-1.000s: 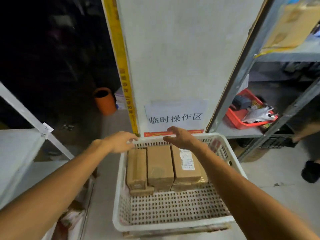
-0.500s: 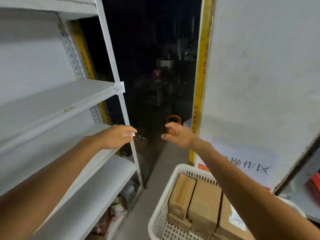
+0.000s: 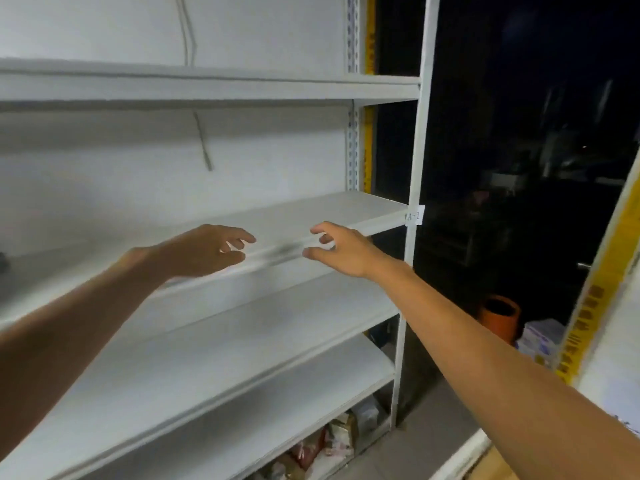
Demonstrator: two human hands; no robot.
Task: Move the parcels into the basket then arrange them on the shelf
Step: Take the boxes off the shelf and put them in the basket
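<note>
a white metal shelf unit (image 3: 221, 341) fills the view left of its white front post (image 3: 420, 133), which carries a small paper label reading a-1 (image 3: 414, 215). both arms reach out in front of the middle shelf board (image 3: 346, 209), whose front edge meets the post at the label. the left hand (image 3: 207, 251) hangs well left of the post, its grip loosely spread, thumb and fingers apart and holding nothing. the right hand (image 3: 341, 249) is nearer the post, its grip also spread with the fingers a little bent, pinching nothing. through the gap between the two hands the board's front lip shows, blurred and smudged dark. whether either hand touches that lip cannot be told. above the board the bay opens tall up to the next board and wide to the left of the post. it is closed at the back by the white wall, where a thin grey cable (image 3: 204, 143) hangs. below, two more boards step out toward the viewer, and crumpled bags (image 3: 332, 441) sit under the lowest, near the post's foot. right of the post runs a dark aisle with an orange round bucket (image 3: 500, 315) on the floor. low and right of the post, the curved rim of a white plastic basket (image 3: 457, 457) shows, with a sliver of a brown cardboard parcel (image 3: 495, 471) just inside it.
</note>
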